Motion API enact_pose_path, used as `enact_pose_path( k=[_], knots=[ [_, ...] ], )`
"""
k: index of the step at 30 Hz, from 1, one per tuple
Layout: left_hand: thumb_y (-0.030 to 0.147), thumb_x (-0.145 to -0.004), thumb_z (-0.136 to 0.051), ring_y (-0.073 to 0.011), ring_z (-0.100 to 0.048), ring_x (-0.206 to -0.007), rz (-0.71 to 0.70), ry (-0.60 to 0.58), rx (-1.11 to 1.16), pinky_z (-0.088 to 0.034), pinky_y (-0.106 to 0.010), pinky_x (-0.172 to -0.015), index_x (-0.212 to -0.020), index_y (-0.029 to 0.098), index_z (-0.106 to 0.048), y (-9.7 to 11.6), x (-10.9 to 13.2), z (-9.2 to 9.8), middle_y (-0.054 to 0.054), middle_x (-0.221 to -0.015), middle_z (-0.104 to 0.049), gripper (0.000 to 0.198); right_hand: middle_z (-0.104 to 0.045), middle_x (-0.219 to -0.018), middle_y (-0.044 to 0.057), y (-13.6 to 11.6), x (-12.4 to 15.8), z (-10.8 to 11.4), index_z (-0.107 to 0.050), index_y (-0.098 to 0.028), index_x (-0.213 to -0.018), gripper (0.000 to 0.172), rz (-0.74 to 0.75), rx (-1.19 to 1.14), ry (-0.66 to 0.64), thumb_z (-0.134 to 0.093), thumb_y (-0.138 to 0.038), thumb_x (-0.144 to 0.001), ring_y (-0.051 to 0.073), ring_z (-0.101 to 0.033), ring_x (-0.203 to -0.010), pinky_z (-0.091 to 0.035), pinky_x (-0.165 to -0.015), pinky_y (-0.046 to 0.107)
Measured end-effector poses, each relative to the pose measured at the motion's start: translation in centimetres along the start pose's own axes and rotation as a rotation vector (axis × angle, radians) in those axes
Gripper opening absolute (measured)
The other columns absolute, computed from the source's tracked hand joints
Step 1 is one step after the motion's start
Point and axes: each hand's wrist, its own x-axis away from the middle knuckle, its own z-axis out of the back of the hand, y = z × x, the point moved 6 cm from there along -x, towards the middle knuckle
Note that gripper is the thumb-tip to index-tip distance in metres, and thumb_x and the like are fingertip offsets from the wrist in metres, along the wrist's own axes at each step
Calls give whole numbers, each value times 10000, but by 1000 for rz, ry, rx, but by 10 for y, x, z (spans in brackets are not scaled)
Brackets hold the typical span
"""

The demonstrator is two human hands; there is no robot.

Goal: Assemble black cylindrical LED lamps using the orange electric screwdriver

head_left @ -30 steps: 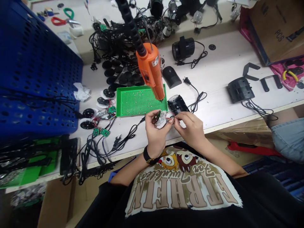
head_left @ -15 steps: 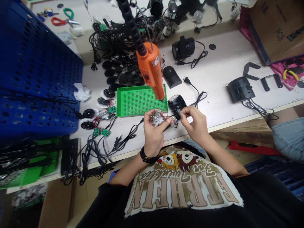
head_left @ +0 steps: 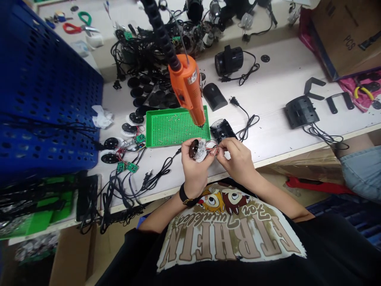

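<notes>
My left hand (head_left: 195, 169) is closed around a clear plastic lamp part (head_left: 201, 151) with a black disc (head_left: 193, 149) on its left end. Thin red and dark wires (head_left: 212, 146) run from that part towards my right hand (head_left: 236, 159), whose thumb and fingers are pinched on them. Just behind the hands lies an open black housing half (head_left: 222, 129), partly covered by my right fingers. An orange electric screwdriver (head_left: 189, 89) hangs tip down over the right end of a green perforated tray (head_left: 149, 135), which holds small screws.
A blue perforated crate (head_left: 50, 91) stands at the left. Black cords (head_left: 119, 194), green circuit boards (head_left: 132, 167) and discs lie near it. A curved black cover (head_left: 214, 96) and finished-looking black lamps (head_left: 229, 60) sit behind. A cardboard box (head_left: 348, 39) is at the back right; another person's leg (head_left: 363, 171) shows at the right edge.
My right hand has moved left, close to my left hand, and now pinches at the wires. The lamp part has turned so its black disc shows. The screwdriver has shifted slightly left.
</notes>
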Motion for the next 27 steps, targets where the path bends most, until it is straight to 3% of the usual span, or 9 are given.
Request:
enact_pose_path(
  k=[10,17,27],
  knots=[
    [204,-564,-994,-127,-717,-758,221,-32,187,-611,-324,-789,-1032,244,-553,-6,-3,-4,50,-990,-642,645,-690,-848,16,25,-3,1,-641,-208,-887,92,-291,-365,-63,-594,-177,-959,142,-642,-761,-533,-713,279],
    [197,-567,-1008,-139,-710,-837,274,-72,210,-614,-351,-858,-1034,239,-555,-6,-6,-5,43,-960,-649,651,-734,-814,23,44,2,-14,-707,-183,-881,173,-583,-633,-176,-652,-337,-937,133,-638,-698,-502,-629,262],
    [144,-570,-983,-141,-714,-807,361,-65,272,-619,-338,-802,-992,223,-592,-11,-5,-4,40,-917,-684,581,-809,-1002,46,43,3,-6,-783,-209,-1002,158,-524,-656,-133,-703,-333,-946,175,-735,-910,-585,-842,333]
  ],
)
